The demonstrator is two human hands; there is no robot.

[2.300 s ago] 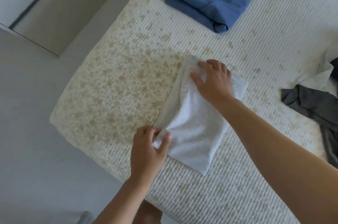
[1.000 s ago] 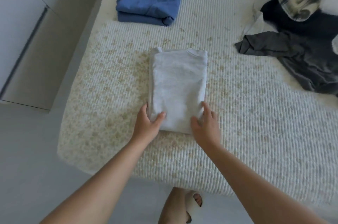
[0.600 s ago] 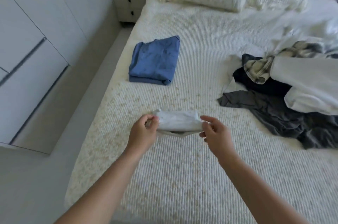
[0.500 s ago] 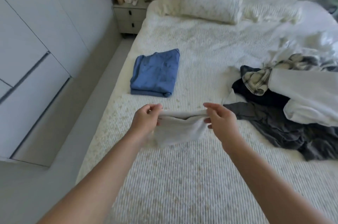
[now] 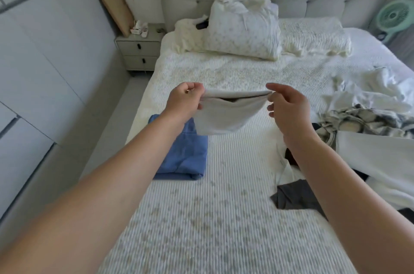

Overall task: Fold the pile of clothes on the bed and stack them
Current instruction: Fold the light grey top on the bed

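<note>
1. Now lifted off the bed (image 5: 224,217), no longer lying flat: white garment (image 5: 226,114).
2. Pinching its top corners, left hand (image 5: 186,103) and right hand (image 5: 289,105), hanging above the blue stack (image 5: 186,157).
3. Lowering squarely onto blue, keeping edges aligned.

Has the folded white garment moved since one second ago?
Yes. The white garment was flat on the bed; both hands now hold it up beside the blue garment.

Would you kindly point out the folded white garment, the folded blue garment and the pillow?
folded white garment (image 5: 226,117), head view, hanging front face.
folded blue garment (image 5: 186,155), head view, top layer.
pillow (image 5: 244,34), head view, patterned front.
</note>
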